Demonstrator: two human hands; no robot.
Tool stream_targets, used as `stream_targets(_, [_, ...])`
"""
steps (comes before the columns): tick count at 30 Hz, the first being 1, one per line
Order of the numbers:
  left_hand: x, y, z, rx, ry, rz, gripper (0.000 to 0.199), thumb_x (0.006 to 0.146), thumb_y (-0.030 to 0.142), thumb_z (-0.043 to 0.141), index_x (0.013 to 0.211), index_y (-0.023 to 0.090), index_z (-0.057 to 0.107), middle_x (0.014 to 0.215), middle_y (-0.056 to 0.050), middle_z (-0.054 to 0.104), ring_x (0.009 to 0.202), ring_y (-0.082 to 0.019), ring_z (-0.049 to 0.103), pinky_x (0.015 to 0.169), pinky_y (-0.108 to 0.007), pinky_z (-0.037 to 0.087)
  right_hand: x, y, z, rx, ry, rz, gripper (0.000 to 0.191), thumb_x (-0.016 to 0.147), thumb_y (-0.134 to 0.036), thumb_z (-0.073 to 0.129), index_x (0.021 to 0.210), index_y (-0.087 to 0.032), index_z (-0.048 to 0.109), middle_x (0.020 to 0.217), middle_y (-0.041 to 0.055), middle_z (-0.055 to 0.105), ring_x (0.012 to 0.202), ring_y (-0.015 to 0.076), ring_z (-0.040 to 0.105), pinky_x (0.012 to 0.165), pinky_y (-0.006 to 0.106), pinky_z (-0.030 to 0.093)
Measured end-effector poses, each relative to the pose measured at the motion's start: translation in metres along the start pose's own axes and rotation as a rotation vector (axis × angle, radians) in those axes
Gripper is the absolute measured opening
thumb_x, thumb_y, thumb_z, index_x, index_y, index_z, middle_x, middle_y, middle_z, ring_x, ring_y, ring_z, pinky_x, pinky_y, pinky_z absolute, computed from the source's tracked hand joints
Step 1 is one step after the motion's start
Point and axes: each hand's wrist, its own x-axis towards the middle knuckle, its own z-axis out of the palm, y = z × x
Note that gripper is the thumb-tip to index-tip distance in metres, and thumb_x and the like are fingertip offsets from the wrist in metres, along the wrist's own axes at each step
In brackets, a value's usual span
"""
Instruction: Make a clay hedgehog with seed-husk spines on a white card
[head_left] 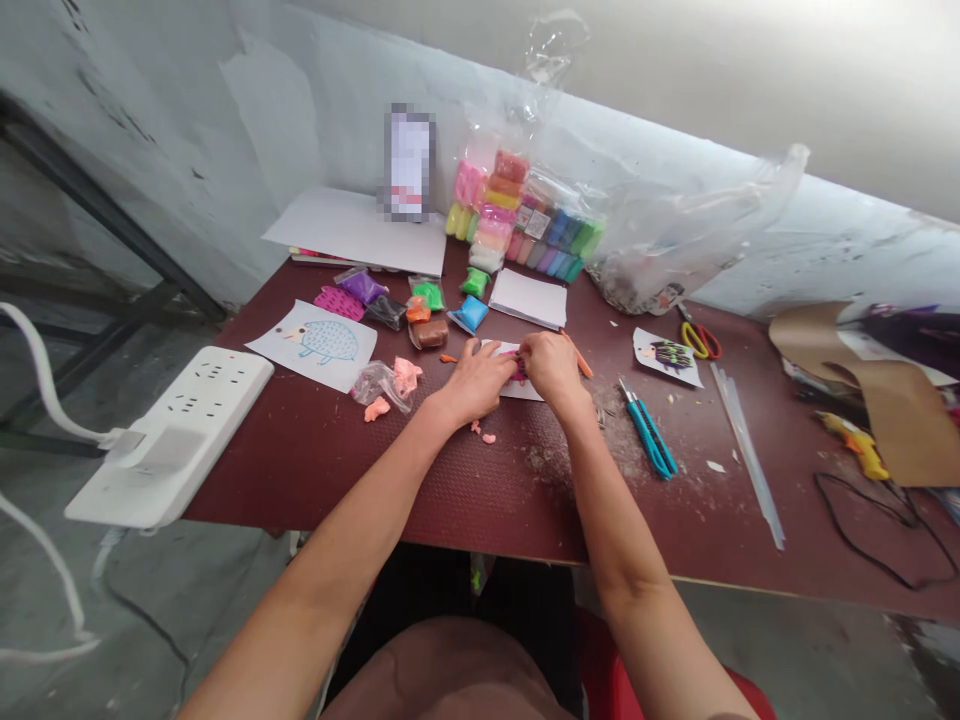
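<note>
A small white card (527, 392) with a magenta-purple shape (519, 370) on it lies between my hands, partly hidden by them. My left hand (480, 382) rests over the card's left side, its fingers stretched out. On the right side my right hand (553, 368) is closed, fingertips down at the purple shape; what they pinch, if anything, is hidden. Small peach clay crumbs (489, 438) lie below my left hand. Lumps of peach clay (406, 376) sit by a crumpled clear wrapper to the left. An orange stick-like thing (579, 355) lies beside my right hand.
A blue hedgehog drawing (328, 340), bagged clay (429, 333) and a white power strip (199, 400) are left. Clay packs (536, 220) stand behind. Rightward lie a teal cutter (646, 432), scissors (701, 340), a hedgehog card (686, 372), clear sticks (746, 455) and a yellow glue gun (855, 445).
</note>
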Motion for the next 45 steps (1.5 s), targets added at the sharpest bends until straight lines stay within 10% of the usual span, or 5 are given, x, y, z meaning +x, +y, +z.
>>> stream_targets(12, [-0.001, -0.001, 0.004, 0.007, 0.029, 0.018, 0.045, 0.088, -0.002, 0.048, 0.122, 0.018, 0.069, 0.145, -0.012, 0.068, 0.151, -0.032, 0.045, 0.123, -0.060, 0.031, -0.007, 0.022, -0.008, 0.146, 0.223, 0.124, 0.029, 0.098, -0.026, 0.056, 0.109, -0.022, 0.083, 0.113, 0.0110, 0.079, 0.103, 0.0250, 0.071, 0.085, 0.031, 0.050])
stream_targets(35, [0.000, -0.001, 0.003, 0.003, 0.001, 0.003, 0.046, 0.087, -0.003, 0.046, 0.124, 0.016, 0.066, 0.152, -0.015, 0.062, 0.157, -0.033, 0.038, 0.126, -0.061, 0.029, 0.009, 0.015, 0.003, 0.190, 0.074, 0.114, 0.028, 0.098, -0.025, 0.058, 0.107, -0.019, 0.084, 0.108, 0.0118, 0.082, 0.105, 0.0249, 0.074, 0.092, 0.029, 0.051])
stream_targets(45, [-0.004, -0.005, -0.003, -0.017, 0.050, 0.032, 0.052, 0.087, -0.003, 0.049, 0.121, 0.025, 0.077, 0.141, -0.006, 0.071, 0.152, -0.032, 0.045, 0.124, -0.066, 0.026, -0.033, 0.067, -0.013, 0.183, 0.118, 0.273, 0.024, 0.093, -0.026, 0.063, 0.101, -0.019, 0.085, 0.099, 0.0112, 0.082, 0.089, 0.0238, 0.072, 0.074, 0.029, 0.045])
